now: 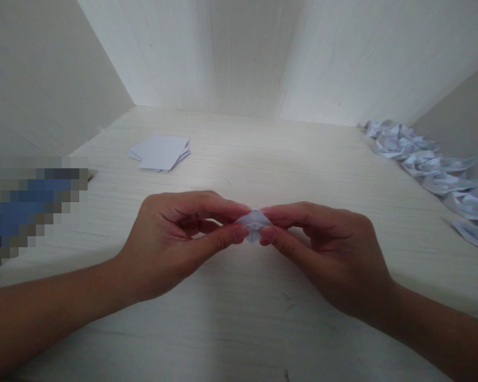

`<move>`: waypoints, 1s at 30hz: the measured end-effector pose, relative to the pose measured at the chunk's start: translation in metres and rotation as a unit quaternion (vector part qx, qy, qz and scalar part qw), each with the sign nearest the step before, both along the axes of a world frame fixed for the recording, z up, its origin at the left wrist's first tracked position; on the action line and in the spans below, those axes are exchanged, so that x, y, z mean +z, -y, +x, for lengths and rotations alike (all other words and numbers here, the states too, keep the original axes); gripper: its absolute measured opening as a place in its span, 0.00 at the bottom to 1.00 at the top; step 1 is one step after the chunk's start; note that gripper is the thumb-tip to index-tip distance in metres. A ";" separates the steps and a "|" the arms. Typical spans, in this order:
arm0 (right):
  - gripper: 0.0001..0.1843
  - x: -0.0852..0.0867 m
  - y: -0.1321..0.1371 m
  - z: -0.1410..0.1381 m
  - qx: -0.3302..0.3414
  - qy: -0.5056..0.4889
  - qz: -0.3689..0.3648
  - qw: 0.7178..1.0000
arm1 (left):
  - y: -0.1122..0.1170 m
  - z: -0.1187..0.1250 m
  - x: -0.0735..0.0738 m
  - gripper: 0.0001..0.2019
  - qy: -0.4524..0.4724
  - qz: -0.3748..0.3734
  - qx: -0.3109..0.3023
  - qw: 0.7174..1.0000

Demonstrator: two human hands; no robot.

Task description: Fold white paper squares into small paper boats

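A small folded piece of white paper (255, 218) is held up between both hands, over the middle of the pale wood-grain surface. My left hand (175, 239) pinches its left side between thumb and fingers. On the right side, my right hand (326, 249) pinches it the same way. The paper bulges at the top and shows a crease running down its lower middle. Fingertips cover its left and right ends, so its full shape is hidden.
A loose stack of white paper squares (163, 152) lies at the back left. Several folded white paper pieces (426, 164) line the right edge. A pixelated blue item (27, 201) is at far left. Pale panels (250, 58) rise behind and at both sides.
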State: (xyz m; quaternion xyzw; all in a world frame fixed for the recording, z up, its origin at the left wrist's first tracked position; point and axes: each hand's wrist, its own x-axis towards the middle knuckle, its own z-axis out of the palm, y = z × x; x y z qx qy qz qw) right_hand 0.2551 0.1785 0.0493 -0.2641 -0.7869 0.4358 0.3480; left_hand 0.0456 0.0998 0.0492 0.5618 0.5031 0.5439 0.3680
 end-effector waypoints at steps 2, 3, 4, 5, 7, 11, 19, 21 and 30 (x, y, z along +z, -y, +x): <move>0.05 0.001 0.002 -0.001 -0.004 -0.002 -0.014 1.000 | 0.000 0.000 0.000 0.09 -0.004 0.002 0.001 1.000; 0.05 0.002 0.003 -0.002 -0.009 -0.001 -0.021 1.000 | 0.000 0.000 0.000 0.09 -0.003 0.003 0.003 1.000; 0.04 0.003 0.004 -0.003 -0.015 0.000 -0.029 0.999 | 0.000 0.001 0.000 0.09 0.000 0.003 0.005 1.000; 0.04 0.003 0.005 -0.004 -0.021 0.000 -0.038 0.999 | -0.001 0.001 0.001 0.09 0.005 0.002 0.006 1.000; 0.04 0.005 0.007 -0.006 -0.031 -0.005 -0.059 0.998 | -0.001 0.002 0.002 0.09 0.013 -0.006 0.006 1.000; 0.04 0.006 0.008 -0.007 -0.033 -0.007 -0.087 0.996 | -0.003 0.003 0.003 0.05 0.019 -0.040 0.008 0.999; 0.07 0.007 0.004 -0.007 -0.028 0.007 -0.096 0.995 | -0.004 0.002 0.001 0.11 0.030 -0.082 0.032 0.996; 0.08 0.007 0.003 -0.007 -0.026 0.017 -0.090 0.995 | -0.004 0.002 0.001 0.12 0.026 -0.088 0.033 0.995; 0.06 0.006 0.001 -0.011 0.010 0.002 -0.142 0.990 | -0.003 0.001 0.005 0.11 0.013 -0.100 0.036 0.994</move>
